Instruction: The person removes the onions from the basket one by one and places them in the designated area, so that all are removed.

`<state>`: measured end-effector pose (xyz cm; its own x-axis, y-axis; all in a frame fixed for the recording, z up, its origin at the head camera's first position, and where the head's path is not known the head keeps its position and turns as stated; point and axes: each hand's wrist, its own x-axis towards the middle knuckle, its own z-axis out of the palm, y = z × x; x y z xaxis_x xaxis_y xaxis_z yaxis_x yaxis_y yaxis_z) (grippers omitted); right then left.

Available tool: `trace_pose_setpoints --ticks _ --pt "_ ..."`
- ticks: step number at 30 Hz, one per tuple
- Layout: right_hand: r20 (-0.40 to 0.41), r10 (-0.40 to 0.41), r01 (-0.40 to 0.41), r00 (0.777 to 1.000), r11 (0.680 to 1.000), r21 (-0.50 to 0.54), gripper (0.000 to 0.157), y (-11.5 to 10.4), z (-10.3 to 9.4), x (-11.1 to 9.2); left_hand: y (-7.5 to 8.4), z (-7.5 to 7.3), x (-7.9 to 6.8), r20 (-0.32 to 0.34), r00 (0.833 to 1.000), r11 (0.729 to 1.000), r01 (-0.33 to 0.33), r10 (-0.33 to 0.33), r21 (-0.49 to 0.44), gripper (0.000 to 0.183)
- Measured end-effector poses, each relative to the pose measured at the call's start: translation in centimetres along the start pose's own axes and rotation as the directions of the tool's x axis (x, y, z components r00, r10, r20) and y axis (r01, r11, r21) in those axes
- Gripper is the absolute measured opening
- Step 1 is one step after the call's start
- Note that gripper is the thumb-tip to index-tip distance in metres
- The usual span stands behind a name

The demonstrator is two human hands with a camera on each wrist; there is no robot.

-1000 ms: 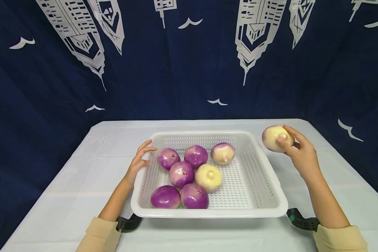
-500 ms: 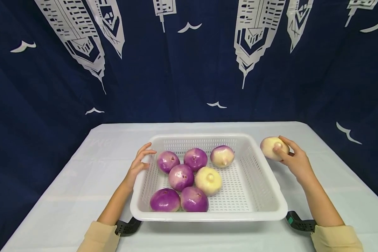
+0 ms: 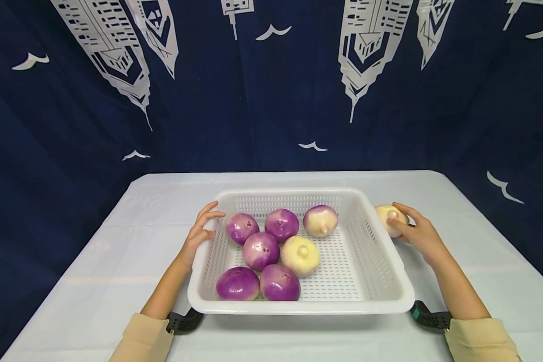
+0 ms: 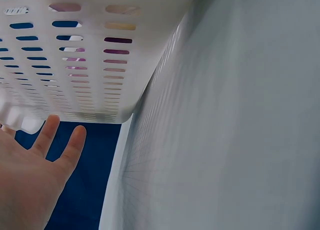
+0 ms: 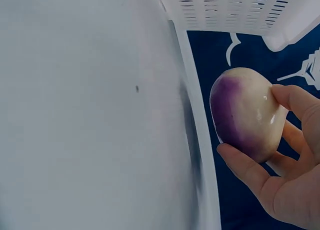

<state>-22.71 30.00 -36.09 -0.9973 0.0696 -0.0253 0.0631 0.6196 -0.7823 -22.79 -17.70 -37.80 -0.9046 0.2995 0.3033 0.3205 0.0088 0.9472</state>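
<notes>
My right hand (image 3: 418, 234) grips a cream and purple turnip (image 3: 390, 219) just outside the right wall of a white perforated plastic basket (image 3: 380, 271). In the right wrist view, thumb and fingertips press on opposite sides of the turnip (image 5: 245, 115), whose left side is purple. My left hand (image 3: 197, 236) is at the basket's left rim, fingers loosely spread and slightly bent. The left wrist view has the fingers (image 4: 72, 147) straight and apart close to the rim, holding nothing. Inside the basket lie several purple turnips (image 3: 261, 250), a mostly cream one (image 3: 300, 255) and a half-purple one (image 3: 320, 220).
A white cloth covers the table (image 3: 131, 241) under the basket. Behind it hangs a dark blue curtain (image 3: 289, 100) with white building and bird prints. Black bands (image 3: 431, 317) sit on both wrists, by tan sleeves (image 3: 479, 339). The turnips crowd the basket's left half.
My right hand has come down and to the left with the turnip, from off the basket's upper right to close against its right wall. The left hand and the basketed turnips stay put.
</notes>
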Motion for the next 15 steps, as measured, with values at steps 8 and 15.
trace_pose_setpoints --ticks 8,15 --pt "0.023 0.004 -0.004 1.000 0.999 0.042 0.074 0.6 0.4 0.3 0.0 0.0 0.1 -0.008 1.000 1.000 0.000 0.000 0.010 0.047" --pt "0.060 0.007 -0.010 0.998 0.999 0.050 0.073 1.3 0.7 0.4 0.0 0.1 -0.1 -0.010 1.000 1.000 0.010 -0.010 -0.006 0.048"
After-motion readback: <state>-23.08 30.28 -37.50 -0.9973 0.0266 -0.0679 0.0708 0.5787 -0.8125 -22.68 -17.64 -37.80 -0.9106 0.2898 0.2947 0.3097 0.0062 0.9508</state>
